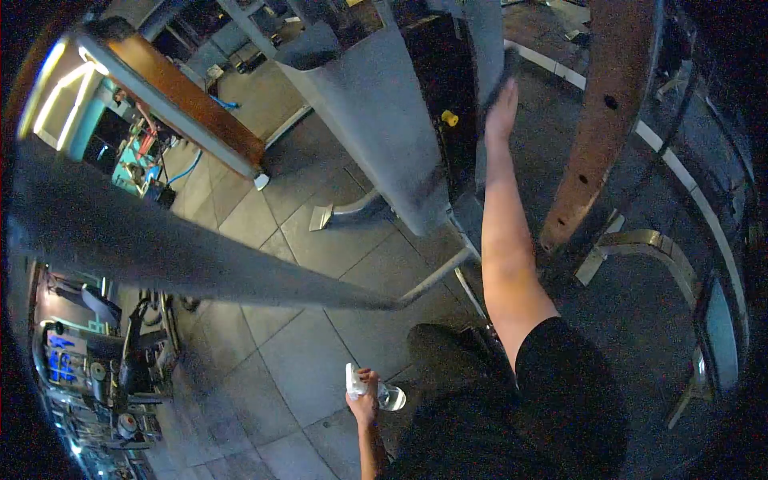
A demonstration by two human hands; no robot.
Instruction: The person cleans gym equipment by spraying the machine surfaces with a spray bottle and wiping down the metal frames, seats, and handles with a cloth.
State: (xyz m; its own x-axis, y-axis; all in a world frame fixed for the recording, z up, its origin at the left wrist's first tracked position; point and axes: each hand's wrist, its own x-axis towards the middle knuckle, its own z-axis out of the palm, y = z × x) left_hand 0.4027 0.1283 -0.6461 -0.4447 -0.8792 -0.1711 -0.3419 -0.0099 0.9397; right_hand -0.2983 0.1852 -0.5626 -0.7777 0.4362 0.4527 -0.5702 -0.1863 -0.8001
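A spray bottle with a white trigger head and a clear body is in my left hand, the fingers wrapped around its neck. My right arm reaches far forward, and my right hand is at the side of a tall grey machine column. Against that hand lies a dark, cloth-like piece, pressed between the fingers and the column. Its outline is blurred. Beside the column is a dark panel with a yellow knob.
A thick grey bar crosses the left side. A brown upright with holes stands right of my arm, near a curved metal foot. Exercise machines line the far left. Grey tiles cover the floor.
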